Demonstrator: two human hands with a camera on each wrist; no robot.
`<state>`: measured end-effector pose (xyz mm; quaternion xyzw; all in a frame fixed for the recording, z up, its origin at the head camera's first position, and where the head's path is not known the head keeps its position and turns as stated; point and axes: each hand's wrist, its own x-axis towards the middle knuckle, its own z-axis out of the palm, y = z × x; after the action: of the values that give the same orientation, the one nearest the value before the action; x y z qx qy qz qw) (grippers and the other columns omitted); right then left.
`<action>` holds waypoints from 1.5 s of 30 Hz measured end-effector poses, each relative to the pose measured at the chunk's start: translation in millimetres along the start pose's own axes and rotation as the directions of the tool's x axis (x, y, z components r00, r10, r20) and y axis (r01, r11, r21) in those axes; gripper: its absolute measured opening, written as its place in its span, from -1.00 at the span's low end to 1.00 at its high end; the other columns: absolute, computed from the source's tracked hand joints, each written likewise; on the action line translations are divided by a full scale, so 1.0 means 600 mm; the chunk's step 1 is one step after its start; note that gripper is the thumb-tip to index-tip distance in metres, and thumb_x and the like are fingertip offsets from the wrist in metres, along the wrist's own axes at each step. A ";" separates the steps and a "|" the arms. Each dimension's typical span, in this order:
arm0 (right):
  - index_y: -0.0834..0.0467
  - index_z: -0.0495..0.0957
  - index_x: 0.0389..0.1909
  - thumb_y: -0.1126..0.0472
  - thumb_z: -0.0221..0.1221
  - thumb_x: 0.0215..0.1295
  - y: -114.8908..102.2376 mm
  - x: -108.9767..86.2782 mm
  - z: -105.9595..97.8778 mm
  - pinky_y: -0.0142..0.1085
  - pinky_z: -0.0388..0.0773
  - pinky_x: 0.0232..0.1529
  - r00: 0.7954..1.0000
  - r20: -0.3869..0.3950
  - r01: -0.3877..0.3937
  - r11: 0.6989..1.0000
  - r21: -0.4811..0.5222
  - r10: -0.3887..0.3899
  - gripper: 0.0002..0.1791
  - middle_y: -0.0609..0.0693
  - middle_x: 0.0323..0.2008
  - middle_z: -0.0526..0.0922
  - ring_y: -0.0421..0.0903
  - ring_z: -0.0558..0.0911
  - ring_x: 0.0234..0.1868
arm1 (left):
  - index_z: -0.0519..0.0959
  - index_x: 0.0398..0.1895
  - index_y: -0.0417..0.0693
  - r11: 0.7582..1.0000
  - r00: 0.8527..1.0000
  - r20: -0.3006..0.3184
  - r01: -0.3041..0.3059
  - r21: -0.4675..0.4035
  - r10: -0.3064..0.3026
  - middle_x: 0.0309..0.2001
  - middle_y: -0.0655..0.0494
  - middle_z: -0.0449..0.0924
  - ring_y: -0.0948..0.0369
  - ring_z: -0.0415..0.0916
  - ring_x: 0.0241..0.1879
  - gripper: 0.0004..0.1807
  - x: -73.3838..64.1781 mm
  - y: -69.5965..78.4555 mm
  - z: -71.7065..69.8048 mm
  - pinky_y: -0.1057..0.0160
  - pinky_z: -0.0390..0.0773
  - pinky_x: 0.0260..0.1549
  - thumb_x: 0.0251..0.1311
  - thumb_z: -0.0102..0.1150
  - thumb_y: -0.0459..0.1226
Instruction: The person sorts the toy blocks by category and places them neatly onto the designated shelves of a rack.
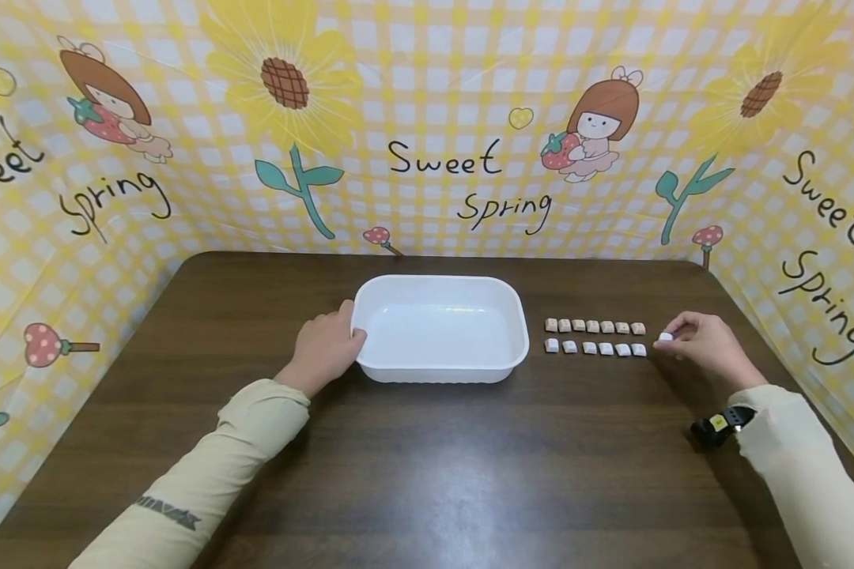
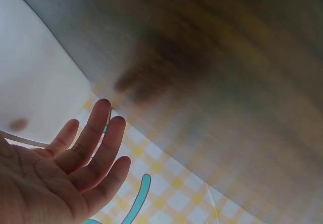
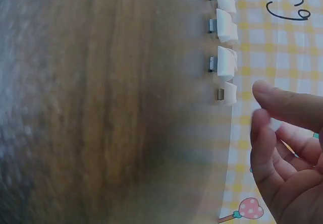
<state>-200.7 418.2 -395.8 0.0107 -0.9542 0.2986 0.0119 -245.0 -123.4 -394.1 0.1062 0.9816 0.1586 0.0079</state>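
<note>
My left hand [image 1: 322, 348] holds the left wall of a white rectangular tray [image 1: 437, 374], thumb over the rim. In the left wrist view its other fingers [image 2: 98, 128] are loosely spread beside the tray's outer wall. Off the right end of two rows of keycaps, my right hand [image 1: 708, 344] pinches a small white keycap [image 1: 665, 337] between thumb and fingertips. The near row is of white keycaps [image 1: 589, 348]; the far row is of beige keycaps [image 1: 593, 326]. Several keycaps [image 3: 226, 62] line up beyond the right fingertips in the right wrist view.
The dark wooden table [image 1: 427, 458] carries the tray and the rows just right of it. A yellow checked cloth [image 1: 427, 118] with printed flowers and figures walls in the back and both sides. A black watch-like band [image 1: 722, 425] is on the right wrist.
</note>
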 end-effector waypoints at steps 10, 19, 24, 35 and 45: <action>0.37 0.58 -0.11 0.19 0.22 0.20 -0.003 0.001 0.000 -0.38 0.47 -0.47 0.995 0.103 -0.008 0.999 -0.050 0.013 -0.66 0.12 -0.47 0.71 -0.33 0.58 -0.54 | 0.31 0.07 -0.30 1.000 1.000 0.007 0.005 0.011 -0.005 -0.35 -0.17 0.57 0.02 0.45 -0.48 -0.52 0.000 -0.002 0.001 0.14 0.37 -0.48 0.19 -0.16 -0.14; 0.51 0.48 -0.07 0.40 0.11 0.23 0.007 0.006 0.011 -0.36 0.59 -0.45 0.976 0.216 -0.003 1.000 0.018 -0.001 -0.70 0.24 -0.38 0.67 -0.29 0.62 -0.52 | 0.30 0.09 -0.30 1.000 1.000 0.015 0.009 0.004 -0.009 -0.30 -0.17 0.58 0.02 0.45 -0.46 -0.51 -0.001 -0.002 -0.001 0.13 0.39 -0.46 0.20 -0.17 -0.13; 0.44 0.56 -0.19 0.36 0.20 0.16 0.003 0.005 0.016 -0.37 0.56 -0.52 0.982 0.190 0.019 0.999 -0.049 -0.009 -0.76 0.11 -0.48 0.65 -0.28 0.56 -0.55 | 0.31 0.07 -0.29 1.000 1.000 0.007 0.007 0.015 -0.007 -0.31 -0.17 0.58 0.00 0.46 -0.44 -0.52 -0.001 -0.002 0.002 0.09 0.41 -0.41 0.20 -0.17 -0.12; 0.41 0.58 -0.19 0.35 0.23 0.12 0.005 0.005 0.018 -0.40 0.54 -0.52 0.983 0.183 0.017 0.996 -0.086 -0.001 -0.75 0.10 -0.47 0.63 -0.28 0.56 -0.55 | 0.31 0.07 -0.28 1.000 1.000 -0.002 0.005 0.028 -0.005 -0.30 -0.17 0.58 -0.03 0.48 -0.39 -0.51 0.001 -0.002 0.007 0.04 0.42 -0.33 0.19 -0.17 -0.11; 0.41 0.54 -0.11 0.32 0.28 0.08 0.006 0.001 0.015 -0.39 0.47 -0.53 0.982 0.188 0.049 0.991 -0.121 -0.026 -0.64 0.19 -0.42 0.61 -0.24 0.57 -0.56 | 0.34 0.06 -0.26 0.999 1.000 -0.020 0.012 0.051 -0.011 -0.27 -0.18 0.59 -0.05 0.47 -0.35 -0.51 0.010 0.003 0.010 0.04 0.39 -0.32 0.18 -0.16 -0.09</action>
<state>-201.7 416.0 -405.1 0.0557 -0.9676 0.2358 -0.0711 -250.0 -118.7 -399.2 0.0993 0.9860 0.1342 -0.0035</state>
